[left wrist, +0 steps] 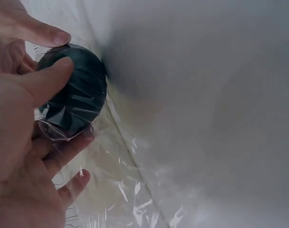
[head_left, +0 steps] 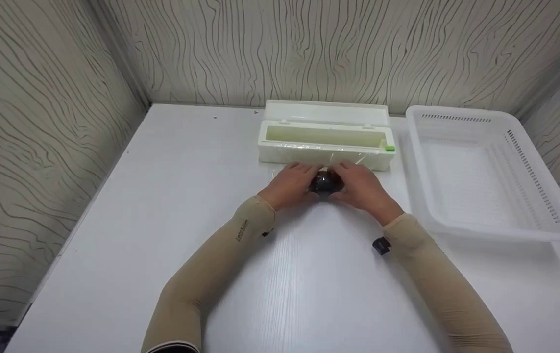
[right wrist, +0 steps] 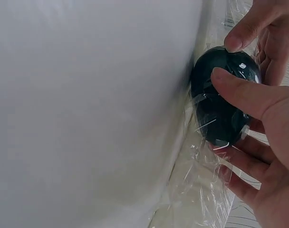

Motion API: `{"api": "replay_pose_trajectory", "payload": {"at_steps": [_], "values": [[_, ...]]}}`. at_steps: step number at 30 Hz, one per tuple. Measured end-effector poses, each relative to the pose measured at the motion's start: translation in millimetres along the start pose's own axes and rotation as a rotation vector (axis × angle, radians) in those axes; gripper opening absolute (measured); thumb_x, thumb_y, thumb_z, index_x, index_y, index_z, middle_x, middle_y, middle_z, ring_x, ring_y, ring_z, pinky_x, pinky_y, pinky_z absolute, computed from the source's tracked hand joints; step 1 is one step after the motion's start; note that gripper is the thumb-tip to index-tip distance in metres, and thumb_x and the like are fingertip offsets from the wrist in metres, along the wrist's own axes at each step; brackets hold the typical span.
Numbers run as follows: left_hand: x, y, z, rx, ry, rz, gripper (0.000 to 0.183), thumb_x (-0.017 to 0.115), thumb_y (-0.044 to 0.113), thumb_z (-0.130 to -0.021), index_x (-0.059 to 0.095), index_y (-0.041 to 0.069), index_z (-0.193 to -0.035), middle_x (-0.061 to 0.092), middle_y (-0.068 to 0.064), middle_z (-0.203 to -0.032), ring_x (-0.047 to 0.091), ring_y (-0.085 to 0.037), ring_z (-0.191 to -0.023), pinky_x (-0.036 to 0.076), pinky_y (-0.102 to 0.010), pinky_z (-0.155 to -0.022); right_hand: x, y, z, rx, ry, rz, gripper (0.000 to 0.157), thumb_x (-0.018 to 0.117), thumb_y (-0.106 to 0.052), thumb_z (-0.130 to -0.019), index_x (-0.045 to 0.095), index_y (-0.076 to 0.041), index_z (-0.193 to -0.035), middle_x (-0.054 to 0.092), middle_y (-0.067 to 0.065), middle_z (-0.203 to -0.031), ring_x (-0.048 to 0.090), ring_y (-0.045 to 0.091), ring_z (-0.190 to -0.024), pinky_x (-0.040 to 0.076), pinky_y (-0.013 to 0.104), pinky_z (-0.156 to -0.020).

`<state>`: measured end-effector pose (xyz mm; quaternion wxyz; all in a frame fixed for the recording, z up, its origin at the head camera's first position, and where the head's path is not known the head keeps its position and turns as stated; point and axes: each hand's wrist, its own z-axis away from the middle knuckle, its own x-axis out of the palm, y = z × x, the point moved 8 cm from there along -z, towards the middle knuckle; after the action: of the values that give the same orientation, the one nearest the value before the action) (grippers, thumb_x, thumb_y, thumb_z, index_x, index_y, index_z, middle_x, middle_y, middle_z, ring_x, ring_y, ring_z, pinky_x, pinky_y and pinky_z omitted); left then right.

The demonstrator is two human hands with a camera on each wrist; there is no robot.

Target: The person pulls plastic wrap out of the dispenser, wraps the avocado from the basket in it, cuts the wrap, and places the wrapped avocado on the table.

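Observation:
A dark, smooth, rounded object (head_left: 326,183), greenish black in the wrist views, sits between both hands just in front of a white film dispenser box (head_left: 326,156). Clear cling film (left wrist: 128,190) clings around it in wrinkles and stretches along the box. My left hand (head_left: 292,187) grips its left side, thumb on the near face and fingers behind and below. From the right, my right hand (head_left: 362,189) holds it the same way, its thumb (right wrist: 244,95) pressed on the surface. The object's far side is hidden, and its exact kind cannot be told.
The dispenser's lid (head_left: 326,112) stands raised at the back, with a small green piece (head_left: 390,148) at the box's right end. A white perforated plastic basket (head_left: 422,166) stands to the right. Patterned wall panels (head_left: 270,54) bound the white table (head_left: 172,171) at the back and sides.

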<state>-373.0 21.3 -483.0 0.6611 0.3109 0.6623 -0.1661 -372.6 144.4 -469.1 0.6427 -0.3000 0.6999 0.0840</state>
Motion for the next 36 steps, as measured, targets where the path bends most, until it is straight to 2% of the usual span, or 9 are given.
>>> {"api": "replay_pose_trajectory", "payload": {"at_steps": [5, 9, 16, 20, 24, 30, 36], "values": [[-0.7, 2.3, -2.6, 0.009, 0.031, -0.053, 0.073, 0.075, 0.047, -0.094, 0.044, 0.014, -0.152, 0.058, -0.007, -0.149, 0.051, -0.025, -0.142, 0.031, -0.043, -0.126, -0.6, -0.1, -1.1, -0.007, 0.002, -0.017, 0.065, 0.092, -0.023, -0.078, 0.063, -0.005, -0.134, 0.067, 0.017, -0.123, 0.065, 0.040, -0.117, 0.051, 0.054, -0.104], [-2.6, 3.6, -4.5, 0.005, 0.053, -0.099, 0.065, 0.072, 0.045, -0.096, 0.048, 0.015, -0.148, 0.060, -0.007, -0.147, 0.054, -0.026, -0.140, 0.035, -0.043, -0.123, 0.8, 0.1, -1.3, -0.015, 0.002, -0.028, 0.067, 0.092, -0.024, -0.079, 0.062, -0.005, -0.135, 0.066, 0.017, -0.129, 0.063, 0.038, -0.122, 0.049, 0.053, -0.108], [-3.5, 2.9, -4.3, -0.015, 0.061, -0.127, 0.062, 0.069, 0.044, -0.098, 0.048, 0.016, -0.150, 0.060, -0.006, -0.147, 0.054, -0.026, -0.140, 0.037, -0.043, -0.122, -0.8, -0.4, 1.5, -0.018, 0.037, -0.020, 0.067, 0.091, -0.027, -0.080, 0.062, -0.006, -0.137, 0.064, 0.017, -0.135, 0.060, 0.038, -0.127, 0.048, 0.053, -0.109], [-7.5, 3.3, -2.7, -0.006, 0.086, -0.125, 0.066, 0.072, 0.050, -0.095, 0.052, 0.017, -0.148, 0.060, -0.005, -0.144, 0.054, -0.025, -0.137, 0.037, -0.044, -0.121, -1.8, -0.7, 1.8, -0.010, 0.047, -0.008, 0.061, 0.088, -0.028, -0.084, 0.064, -0.008, -0.136, 0.064, 0.017, -0.132, 0.060, 0.036, -0.123, 0.050, 0.052, -0.106], [-12.0, 2.1, 0.4, 0.010, 0.089, -0.122, 0.072, 0.070, 0.057, -0.094, 0.050, 0.018, -0.152, 0.056, -0.002, -0.147, 0.051, -0.024, -0.140, 0.034, -0.044, -0.123, -2.2, 1.0, 2.2, -0.003, 0.045, -0.002, 0.060, 0.088, -0.031, -0.084, 0.066, -0.008, -0.135, 0.065, 0.016, -0.126, 0.062, 0.035, -0.119, 0.051, 0.052, -0.103], [-17.6, -6.3, 3.9, -0.004, 0.116, -0.111, 0.065, 0.061, 0.053, -0.102, 0.047, 0.020, -0.156, 0.053, 0.000, -0.154, 0.047, -0.022, -0.145, 0.030, -0.041, -0.126, -2.9, 2.6, 3.0, -0.027, 0.056, -0.005, 0.057, 0.087, -0.033, -0.085, 0.066, -0.005, -0.130, 0.067, 0.016, -0.120, 0.064, 0.034, -0.112, 0.053, 0.051, -0.099], [-32.9, -29.0, 5.7, -0.086, 0.217, -0.086, 0.058, 0.056, 0.047, -0.106, 0.046, 0.020, -0.156, 0.053, 0.000, -0.154, 0.046, -0.021, -0.145, 0.032, -0.042, -0.125, -1.8, 3.5, 1.7, -0.016, 0.046, -0.015, 0.057, 0.088, -0.032, -0.084, 0.066, -0.005, -0.129, 0.066, 0.016, -0.120, 0.064, 0.034, -0.112, 0.053, 0.051, -0.098]]}}
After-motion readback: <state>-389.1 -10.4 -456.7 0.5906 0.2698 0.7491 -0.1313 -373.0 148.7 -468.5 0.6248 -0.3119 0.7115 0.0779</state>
